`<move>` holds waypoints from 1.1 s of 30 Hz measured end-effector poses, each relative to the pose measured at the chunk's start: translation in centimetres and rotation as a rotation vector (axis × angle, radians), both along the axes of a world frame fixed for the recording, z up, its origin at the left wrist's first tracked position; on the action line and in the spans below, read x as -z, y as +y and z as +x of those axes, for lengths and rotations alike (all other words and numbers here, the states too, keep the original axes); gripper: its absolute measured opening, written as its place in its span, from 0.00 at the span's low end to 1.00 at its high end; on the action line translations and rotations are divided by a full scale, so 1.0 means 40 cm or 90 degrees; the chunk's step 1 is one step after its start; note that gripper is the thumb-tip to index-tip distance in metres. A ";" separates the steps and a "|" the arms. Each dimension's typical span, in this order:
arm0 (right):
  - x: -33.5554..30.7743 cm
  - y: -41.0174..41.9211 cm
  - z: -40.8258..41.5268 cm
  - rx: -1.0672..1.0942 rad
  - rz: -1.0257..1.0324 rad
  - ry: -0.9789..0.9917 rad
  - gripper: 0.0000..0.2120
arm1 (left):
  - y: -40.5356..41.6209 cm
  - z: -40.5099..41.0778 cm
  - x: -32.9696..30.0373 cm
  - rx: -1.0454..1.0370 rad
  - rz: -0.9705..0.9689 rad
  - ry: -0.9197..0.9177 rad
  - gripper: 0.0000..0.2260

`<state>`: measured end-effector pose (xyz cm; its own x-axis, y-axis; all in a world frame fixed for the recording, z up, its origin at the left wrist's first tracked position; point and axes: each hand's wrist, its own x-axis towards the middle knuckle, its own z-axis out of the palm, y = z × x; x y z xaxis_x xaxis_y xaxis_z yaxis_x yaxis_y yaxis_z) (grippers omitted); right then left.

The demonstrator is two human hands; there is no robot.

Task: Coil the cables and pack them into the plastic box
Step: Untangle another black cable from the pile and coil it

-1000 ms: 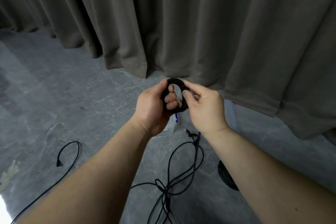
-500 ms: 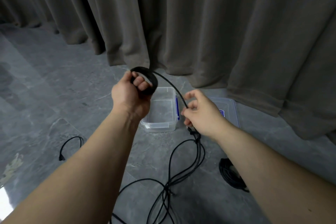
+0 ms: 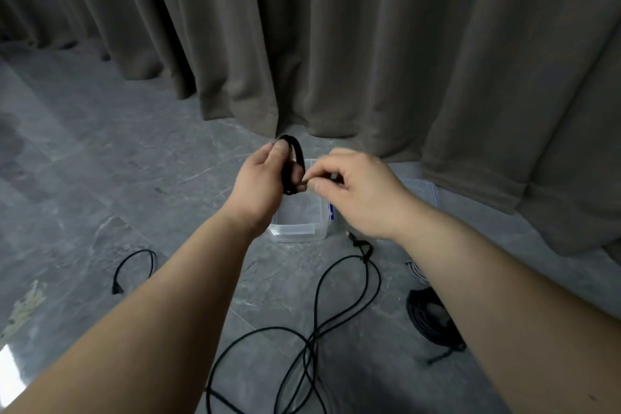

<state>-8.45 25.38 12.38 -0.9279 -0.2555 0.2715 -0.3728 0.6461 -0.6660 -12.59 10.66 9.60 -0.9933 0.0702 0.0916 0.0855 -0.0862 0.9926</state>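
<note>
While left hand [image 3: 260,183] grips the black coil [image 3: 293,165] above the clear plastic box [image 3: 297,223], right hand [image 3: 361,193] pinches at the coil's lower edge. Loose black cable [image 3: 339,306] sprawls on the floor below; lid [image 3: 421,191] lies beside the box.

L hand [image 3: 260,185] + R hand [image 3: 356,191] on cable coil [image 3: 294,165]

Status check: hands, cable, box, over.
Left hand grips black cable coil; right hand pinches at it. Clear plastic box open below, nothing seen inside. Loose cable trails on floor.
</note>
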 end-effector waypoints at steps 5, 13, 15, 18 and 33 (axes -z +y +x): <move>0.016 0.009 -0.012 0.072 -0.193 0.018 0.04 | 0.028 0.022 -0.011 0.171 0.069 -0.066 0.15; 0.006 0.046 -0.028 0.094 -0.265 0.003 0.12 | 0.032 0.037 -0.021 0.205 0.042 -0.170 0.19; 0.005 0.054 -0.031 0.086 -0.300 -0.006 0.13 | 0.028 0.041 -0.023 0.216 0.064 -0.174 0.17; 0.013 0.056 -0.031 0.128 -0.374 -0.001 0.10 | 0.030 0.046 -0.032 0.252 0.081 -0.148 0.14; 0.027 0.034 -0.011 0.121 -0.420 -0.107 0.13 | 0.062 0.048 -0.037 0.187 0.165 -0.173 0.20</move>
<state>-8.91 26.74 11.30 -0.9830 0.0833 0.1633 -0.1516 0.1316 -0.9796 -10.68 13.12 11.08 -0.9253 0.3606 -0.1177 -0.2395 -0.3149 0.9184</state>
